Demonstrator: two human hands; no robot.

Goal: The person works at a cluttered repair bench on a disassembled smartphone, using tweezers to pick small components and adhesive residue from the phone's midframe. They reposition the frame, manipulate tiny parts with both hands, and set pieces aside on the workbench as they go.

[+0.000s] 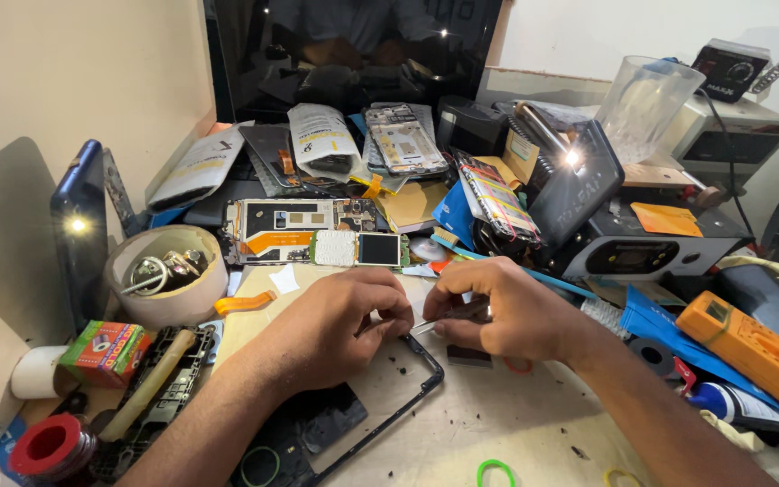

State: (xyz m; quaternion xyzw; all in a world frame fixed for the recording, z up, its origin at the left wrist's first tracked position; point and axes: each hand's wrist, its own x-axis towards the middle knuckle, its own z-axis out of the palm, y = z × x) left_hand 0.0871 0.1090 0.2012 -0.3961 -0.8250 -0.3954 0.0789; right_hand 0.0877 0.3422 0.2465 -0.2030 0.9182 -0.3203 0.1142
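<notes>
The left hand rests curled on the upper corner of a black phone frame, fingers pressing its rim; the frame stretches away beneath and behind that hand, its long axis running from the fingertips down toward the lower left. The right hand pinches a slim metal tweezers between thumb and forefinger, held tight. The tweezers lies nearly level, its tip pointing left at the left fingertips, just beside the frame corner.
</notes>
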